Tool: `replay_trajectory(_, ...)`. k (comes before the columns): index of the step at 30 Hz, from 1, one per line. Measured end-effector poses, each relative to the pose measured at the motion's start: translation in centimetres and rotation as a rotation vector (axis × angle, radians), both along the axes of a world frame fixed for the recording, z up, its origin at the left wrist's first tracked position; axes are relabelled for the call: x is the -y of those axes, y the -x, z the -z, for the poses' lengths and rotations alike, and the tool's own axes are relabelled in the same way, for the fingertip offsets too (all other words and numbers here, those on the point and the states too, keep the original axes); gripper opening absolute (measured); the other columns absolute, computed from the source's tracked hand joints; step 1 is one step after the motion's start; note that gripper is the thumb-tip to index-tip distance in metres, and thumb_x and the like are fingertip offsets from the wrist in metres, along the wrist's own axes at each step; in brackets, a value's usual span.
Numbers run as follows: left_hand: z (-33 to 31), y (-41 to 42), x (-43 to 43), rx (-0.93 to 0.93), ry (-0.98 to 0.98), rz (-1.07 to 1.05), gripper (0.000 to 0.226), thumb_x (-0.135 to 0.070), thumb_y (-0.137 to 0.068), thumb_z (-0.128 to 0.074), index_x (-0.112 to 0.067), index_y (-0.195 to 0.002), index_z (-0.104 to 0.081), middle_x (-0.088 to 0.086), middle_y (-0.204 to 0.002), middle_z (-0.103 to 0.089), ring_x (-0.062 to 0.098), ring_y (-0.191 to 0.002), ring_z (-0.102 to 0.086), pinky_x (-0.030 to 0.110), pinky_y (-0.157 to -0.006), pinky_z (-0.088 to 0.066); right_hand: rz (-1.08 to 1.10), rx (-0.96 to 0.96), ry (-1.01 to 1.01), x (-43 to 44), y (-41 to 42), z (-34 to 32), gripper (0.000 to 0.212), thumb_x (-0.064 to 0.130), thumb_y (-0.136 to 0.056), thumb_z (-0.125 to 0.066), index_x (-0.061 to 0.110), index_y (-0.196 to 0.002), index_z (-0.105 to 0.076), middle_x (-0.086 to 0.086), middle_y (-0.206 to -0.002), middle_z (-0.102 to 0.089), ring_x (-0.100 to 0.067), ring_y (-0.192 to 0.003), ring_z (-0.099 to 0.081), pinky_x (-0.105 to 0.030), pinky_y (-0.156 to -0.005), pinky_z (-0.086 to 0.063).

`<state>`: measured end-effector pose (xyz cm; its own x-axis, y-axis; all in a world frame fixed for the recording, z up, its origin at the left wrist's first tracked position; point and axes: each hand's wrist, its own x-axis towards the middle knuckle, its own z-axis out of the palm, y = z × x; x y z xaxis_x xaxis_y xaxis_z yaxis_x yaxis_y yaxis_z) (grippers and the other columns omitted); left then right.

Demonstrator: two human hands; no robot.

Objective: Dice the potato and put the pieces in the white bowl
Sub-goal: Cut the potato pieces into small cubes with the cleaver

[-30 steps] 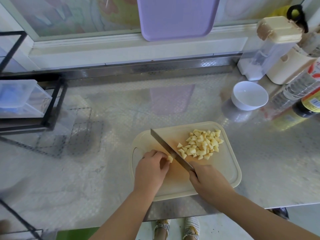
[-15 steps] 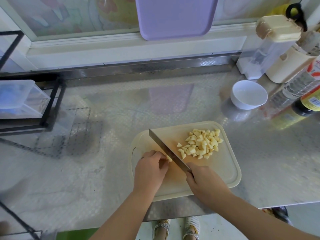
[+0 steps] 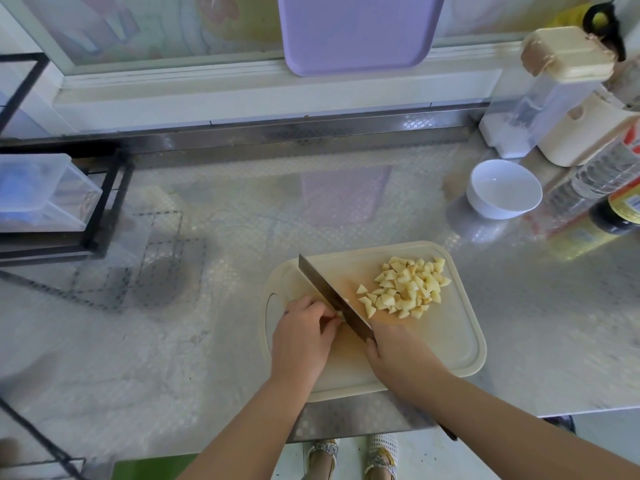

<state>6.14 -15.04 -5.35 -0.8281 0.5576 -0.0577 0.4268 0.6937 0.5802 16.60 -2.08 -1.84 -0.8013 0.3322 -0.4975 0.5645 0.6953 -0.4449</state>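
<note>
Change: Across the last second we see very little shift. The knife (image 3: 332,296) stays slanted across the cutting board (image 3: 450,341) in the lower middle of the frame, and the diced pile (image 3: 408,289) to its right looks no bigger.
Left hand: The left hand (image 3: 301,341) keeps its fingers curled, pinching the last piece of potato (image 3: 341,315), a pale sliver touching the blade.
Right hand: The right hand (image 3: 398,358) is wrapped round the knife's handle, which its fingers hide.
Meaning for the task: We judge the dicing nearly done; only that sliver seems left to cut.
White bowl: The white bowl (image 3: 502,188) stands on the surface (image 3: 207,237) at the right of the frame, well apart from the board. It holds no potato, so the transfer has not yet begun.
Writing: The dark bottle (image 3: 623,211) at the right edge carries a yellow and blue label, and the clear bottle (image 3: 602,174) above it a red one. We cannot read any words on either.
</note>
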Motion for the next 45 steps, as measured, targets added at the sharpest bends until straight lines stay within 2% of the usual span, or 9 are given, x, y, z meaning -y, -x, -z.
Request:
replay_trajectory(5,0.1,0.2,0.3,0.011,0.015,0.021,0.014,-0.041,-0.087,-0.067,-0.028,-0.088,-0.07,-0.016,-0.09,-0.059,0.007,-0.092,-0.052,0.024,-0.073,-0.046,0.024,-0.019,-0.02,0.1,0.1,0.0,0.007,0.024,-0.102,-0.04,0.023,-0.098,-0.046,0.001,-0.089,-0.055,-0.017,-0.081,-0.059,-0.036,-0.075,-0.055)
replay_trajectory(13,-0.6,0.3,-0.8,0.013,0.024,0.039,0.014,-0.042,-0.091,-0.062,-0.034,-0.099,-0.07,-0.018,-0.098,-0.065,0.003,-0.092,-0.055,0.02,-0.075,-0.045,0.043,-0.07,-0.047,-3.3,-1.5,-1.2,0.018,0.033,-0.104,-0.039,0.024,-0.096,-0.053,0.005,-0.078,-0.059,-0.015,-0.072,-0.059,-0.036,-0.069,-0.053)
replay_trajectory(17,-0.7,0.1,-3.3,0.02,0.025,0.101,0.015,-0.04,-0.092,-0.062,-0.034,-0.103,-0.069,-0.02,-0.101,-0.067,0.002,-0.091,-0.057,0.019,-0.073,-0.045,0.017,-0.164,-0.199,-5.6,-2.4,-2.6,0.026,0.038,-0.103,-0.042,0.036,-0.126,-0.054,0.008,-0.09,-0.067,-0.018,-0.081,-0.064,-0.035,-0.066,-0.051)
replay_trajectory(21,-1.4,0.4,-2.9,0.19,-0.152,0.015,0.015,-0.033,-0.092,-0.065,-0.029,-0.105,-0.072,-0.019,-0.098,-0.07,-0.006,-0.087,-0.062,0.018,-0.079,-0.052,-0.048,-0.195,-0.347,-7.6,-3.0,-3.2,0.034,0.042,-0.102,-0.045,0.042,-0.135,-0.045,0.015,-0.094,-0.067,-0.013,-0.08,-0.063,-0.027,-0.061,-0.048)
replay_trajectory(24,-3.7,1.4,-1.3,0.113,-0.361,-0.276,0.012,-0.027,-0.093,-0.063,-0.026,-0.104,-0.069,-0.015,-0.094,-0.069,-0.003,-0.084,-0.061,0.017,-0.075,-0.05,-0.09,-0.212,-0.396,-8.7,-3.5,-3.1,0.028,0.041,-0.098,-0.051,0.045,-0.125,-0.047,0.017,-0.083,-0.06,-0.016,-0.075,-0.06,-0.027,-0.06,-0.044)
replay_trajectory(26,-5.5,2.4,-1.2,0.031,-0.462,-0.285,0.011,-0.023,-0.093,-0.064,-0.024,-0.103,-0.068,-0.013,-0.093,-0.067,0.002,-0.084,-0.061,0.021,-0.074,-0.05,-0.125,-0.21,-0.428,-9.0,-3.8,-3.3,0.02,0.039,-0.096,-0.053,0.044,-0.115,-0.048,0.016,-0.075,-0.052,-0.017,-0.071,-0.056,-0.028,-0.06,-0.046)
replay_trajectory(32,-6.9,3.1,-5.3,0.159,-0.092,0.421,0.015,-0.019,-0.086,-0.072,-0.027,-0.098,-0.072,-0.015,-0.087,-0.063,0.002,-0.081,-0.059,0.009,-0.07,-0.039,-0.306,-0.139,-0.521,-9.4,-3.2,-5.0,0.021,0.028,-0.097,-0.047,0.035,-0.117,-0.049,0.01,-0.094,-0.066,-0.021,-0.079,-0.057,-0.027,-0.055,-0.022)
replay_trajectory(40,-5.8,1.8,-7.8,0.354,-0.082,0.329,0.015,-0.039,-0.08,-0.077,-0.029,-0.09,-0.071,-0.012,-0.076,-0.062,0.001,-0.063,-0.055,0.013,-0.059,-0.041,-0.488,-0.099,-0.538,-10.0,-3.3,-5.5,0.019,0.024,-0.099,-0.042,0.028,-0.117,-0.046,0.006,-0.101,-0.065,-0.021,-0.075,-0.054,-0.031,-0.07,-0.029)
replay_trajectory(45,-5.0,1.4,-9.4,0.311,-0.006,0.314,0.013,-0.039,-0.082,-0.072,-0.028,-0.087,-0.067,-0.008,-0.069,-0.058,0.003,-0.056,-0.046,0.018,-0.054,-0.037,-0.549,-0.095,-0.518,-10.2,-3.4,-5.6,0.02,0.019,-0.096,-0.041,0.025,-0.114,-0.046,0.004,-0.099,-0.065,-0.024,-0.076,-0.056,-0.034,-0.078,-0.042)
